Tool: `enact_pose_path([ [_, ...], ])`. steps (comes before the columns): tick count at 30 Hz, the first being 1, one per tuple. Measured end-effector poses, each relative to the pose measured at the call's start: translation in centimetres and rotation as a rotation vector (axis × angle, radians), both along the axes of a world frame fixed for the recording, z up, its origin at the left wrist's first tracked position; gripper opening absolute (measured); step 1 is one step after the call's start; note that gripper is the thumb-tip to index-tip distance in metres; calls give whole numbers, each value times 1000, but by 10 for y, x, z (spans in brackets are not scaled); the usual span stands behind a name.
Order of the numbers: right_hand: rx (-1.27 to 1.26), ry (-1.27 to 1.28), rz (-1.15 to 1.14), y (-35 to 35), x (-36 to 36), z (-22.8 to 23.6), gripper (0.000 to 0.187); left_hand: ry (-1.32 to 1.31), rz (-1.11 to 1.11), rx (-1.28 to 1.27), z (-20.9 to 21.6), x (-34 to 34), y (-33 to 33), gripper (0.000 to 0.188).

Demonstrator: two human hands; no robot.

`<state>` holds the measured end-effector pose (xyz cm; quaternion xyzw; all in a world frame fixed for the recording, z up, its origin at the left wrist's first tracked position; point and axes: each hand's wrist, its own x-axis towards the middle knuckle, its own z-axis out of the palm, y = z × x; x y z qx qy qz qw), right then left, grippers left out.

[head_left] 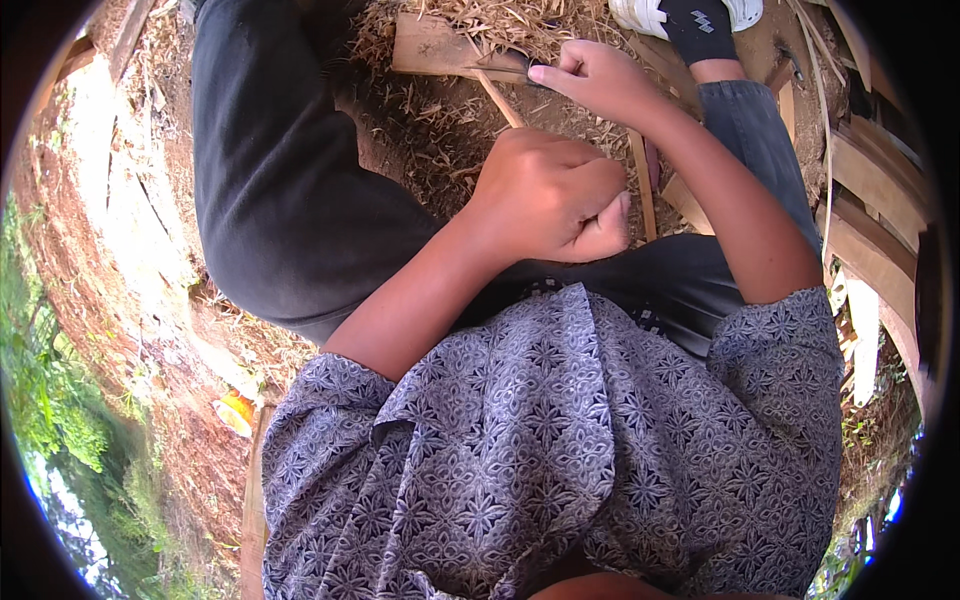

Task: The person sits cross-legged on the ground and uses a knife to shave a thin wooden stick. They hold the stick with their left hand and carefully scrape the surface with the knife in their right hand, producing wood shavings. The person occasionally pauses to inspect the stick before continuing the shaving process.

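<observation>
Left hand (548,195) fists tight round a thin bamboo strip (497,98); right hand (598,75) grips the knife (505,64). I'd keep strokes shallow, away from fingers.

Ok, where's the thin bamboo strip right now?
Head view, centre top: the bamboo strip runs up from the left hand to the right hand, over straw litter.

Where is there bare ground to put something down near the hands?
Bare soil lies left of the dark trouser leg. Around the left hand and right hand it is crowded: shavings, a thin strip, a plank. Stacked slats fill the right.
</observation>
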<state>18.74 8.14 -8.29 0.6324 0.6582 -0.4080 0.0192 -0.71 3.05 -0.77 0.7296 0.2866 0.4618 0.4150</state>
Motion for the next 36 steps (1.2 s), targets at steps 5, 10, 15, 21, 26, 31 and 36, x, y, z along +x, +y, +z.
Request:
enact_pose_path([
  [5, -82, -12, 55, -1, -2, 21, 56, 38, -45, 7, 2, 0, 1, 15],
  [10, -13, -115, 72, 3, -18, 3, 54, 38, -63, 8, 0, 3, 0, 14],
  [15, 45, -187, 21, 14, -31, -32, 56, 48, -80, 8, 3, 8, 1, 14],
  [21, 24, -73, -30, 17, -16, -23, 57, 93, -127, -3, 0, 5, 0, 16],
  [26, -135, -56, 65, 9, 4, 47, 56, 87, -172, -2, 2, 1, 2, 17],
  [31, -119, -95, 83, 2, 1, 49, 55, 72, -204, 5, 2, 3, 3, 18],
  [36, -94, -93, 80, 7, 1, 14, 54, 96, -195, 3, -4, 5, 0, 16],
])
